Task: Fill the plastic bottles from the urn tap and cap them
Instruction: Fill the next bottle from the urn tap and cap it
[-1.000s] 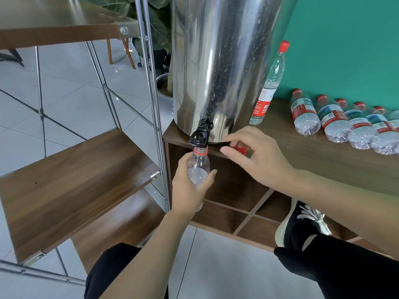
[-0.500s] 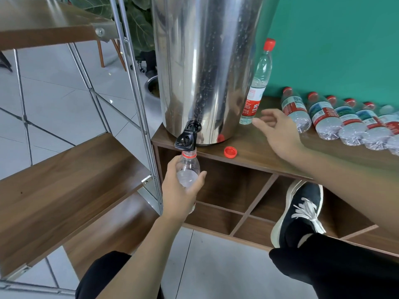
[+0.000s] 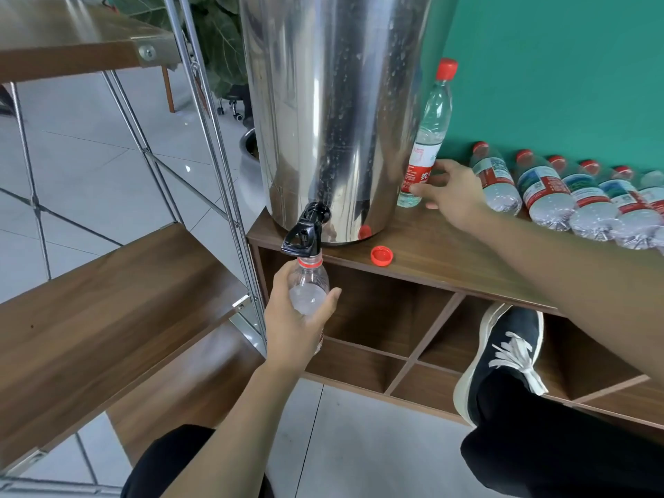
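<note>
Since half a second ago, right hand (image 3: 453, 195) moved from above the table (image 3: 449, 253) to the upright capped bottle (image 3: 427, 138) beside the urn (image 3: 334, 113), fingers curling at its label, full closure hard to judge. From the head view: lower part of the open bottle (image 3: 308, 292) hidden inside the left hand (image 3: 294, 318), row of lying bottles (image 3: 560, 195) cut off at right. Wooden table against a teal wall, loose red cap (image 3: 381, 255) near its edge; left grip wrapped round the open bottle, neck right under the black tap (image 3: 305, 230).
</note>
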Tool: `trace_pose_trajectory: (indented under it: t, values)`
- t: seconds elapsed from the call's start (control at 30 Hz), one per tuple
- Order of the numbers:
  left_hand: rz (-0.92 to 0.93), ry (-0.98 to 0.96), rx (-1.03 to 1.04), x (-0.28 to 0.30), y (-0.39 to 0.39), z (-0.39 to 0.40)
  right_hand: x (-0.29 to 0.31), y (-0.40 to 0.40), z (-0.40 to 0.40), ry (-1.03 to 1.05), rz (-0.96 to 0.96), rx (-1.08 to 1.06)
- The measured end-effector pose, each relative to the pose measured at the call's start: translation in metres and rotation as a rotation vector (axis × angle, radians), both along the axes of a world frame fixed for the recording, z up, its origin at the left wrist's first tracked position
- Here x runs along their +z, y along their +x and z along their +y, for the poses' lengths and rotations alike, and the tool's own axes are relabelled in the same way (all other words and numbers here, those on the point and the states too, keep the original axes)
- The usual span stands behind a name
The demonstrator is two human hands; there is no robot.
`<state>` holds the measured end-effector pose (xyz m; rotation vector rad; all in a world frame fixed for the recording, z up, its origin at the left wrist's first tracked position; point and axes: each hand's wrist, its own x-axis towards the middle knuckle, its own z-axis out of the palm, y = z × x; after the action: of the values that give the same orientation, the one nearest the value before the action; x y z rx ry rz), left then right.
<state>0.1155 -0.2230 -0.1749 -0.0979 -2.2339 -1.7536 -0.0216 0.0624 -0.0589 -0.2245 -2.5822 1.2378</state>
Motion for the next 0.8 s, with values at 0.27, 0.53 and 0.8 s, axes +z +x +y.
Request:
trace_pose_trajectory:
  t: [0.27, 0.53, 0.8]
  values:
    - [-0.005, -0.015, 0.015, -0.001, 0.001, 0.0, -0.005, -0.005, -0.001, -0.023, 0.008, -0.021]
    - [-0.012, -0.019, 0.014, -0.003, 0.0, -0.002, -0.011, -0.011, -0.003, -0.034, 0.035, -0.011]
    - [-0.014, -0.03, 0.02, -0.003, -0.002, -0.004, -0.02, -0.01, 0.0, -0.033, 0.017, -0.024]
